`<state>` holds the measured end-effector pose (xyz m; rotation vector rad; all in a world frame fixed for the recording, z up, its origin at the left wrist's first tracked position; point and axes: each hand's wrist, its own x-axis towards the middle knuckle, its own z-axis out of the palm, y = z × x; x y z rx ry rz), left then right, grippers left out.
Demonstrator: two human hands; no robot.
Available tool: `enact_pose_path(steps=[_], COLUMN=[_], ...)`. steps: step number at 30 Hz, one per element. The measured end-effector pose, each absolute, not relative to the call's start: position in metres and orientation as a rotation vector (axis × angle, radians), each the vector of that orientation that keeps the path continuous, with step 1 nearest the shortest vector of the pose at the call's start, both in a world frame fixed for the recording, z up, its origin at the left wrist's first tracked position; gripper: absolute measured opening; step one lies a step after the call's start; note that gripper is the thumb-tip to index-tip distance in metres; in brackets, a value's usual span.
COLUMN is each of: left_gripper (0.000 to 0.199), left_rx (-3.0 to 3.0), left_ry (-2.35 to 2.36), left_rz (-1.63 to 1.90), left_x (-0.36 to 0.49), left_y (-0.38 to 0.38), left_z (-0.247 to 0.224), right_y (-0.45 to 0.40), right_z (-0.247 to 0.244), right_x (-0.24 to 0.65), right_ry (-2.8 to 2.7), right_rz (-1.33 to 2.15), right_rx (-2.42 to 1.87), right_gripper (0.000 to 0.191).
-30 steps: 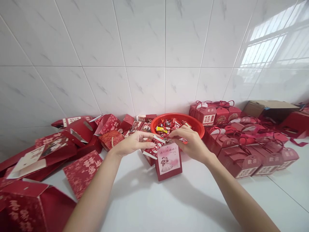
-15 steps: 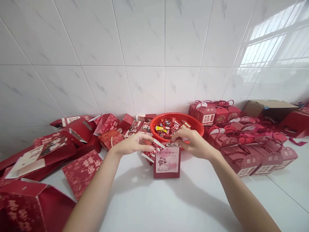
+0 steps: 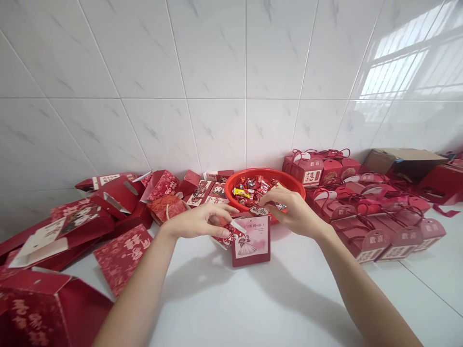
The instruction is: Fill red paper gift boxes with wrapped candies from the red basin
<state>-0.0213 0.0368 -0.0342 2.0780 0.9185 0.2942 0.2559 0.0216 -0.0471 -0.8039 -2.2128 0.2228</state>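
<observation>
A small red gift box (image 3: 255,248) stands on the white surface in front of me, its pink front printed with a bride and groom. My left hand (image 3: 202,220) pinches a red-and-white patterned flap (image 3: 237,230) at the box's left side, the flap covering part of the front picture. At the top edge, the fingers of my right hand (image 3: 285,208) close on another flap (image 3: 258,210) with a pale printed label. The box's inside is hidden from view. Directly behind it, a red plastic basin (image 3: 265,172) holds wrapped sweets (image 3: 249,184).
Folded and partly folded red boxes (image 3: 119,255) are heaped at the left. Several finished-looking gift boxes with cord handles (image 3: 369,241) stand in rows at the right, near a brown cardboard box (image 3: 408,156). A tiled wall (image 3: 217,135) rises behind everything.
The patterned flap in my left hand has swung down and right across the box front. The box has turned slightly, and my right hand has shifted a little at its top.
</observation>
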Motion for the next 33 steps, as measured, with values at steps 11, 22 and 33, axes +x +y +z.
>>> enact_pose_path(steps=[11,22,33], left_gripper=[0.035,0.033,0.034], left_rx=[1.994,1.938,1.81], left_ry=[0.907,0.932,0.867], left_rz=[0.457,0.471,0.485], left_x=[-0.018,-0.022,-0.028], left_y=[0.038,0.042,0.049], left_z=[-0.039,-0.042,-0.049], right_y=[0.011,0.011,0.013], right_z=[-0.034,-0.045,-0.05], right_x=[0.262,0.248,0.24], right_ry=[-2.225,-2.277,-2.224], right_rz=[0.174,0.224,0.426], right_rx=[-0.668,-0.76,-0.886], right_gripper=[0.022,0.019,0.021])
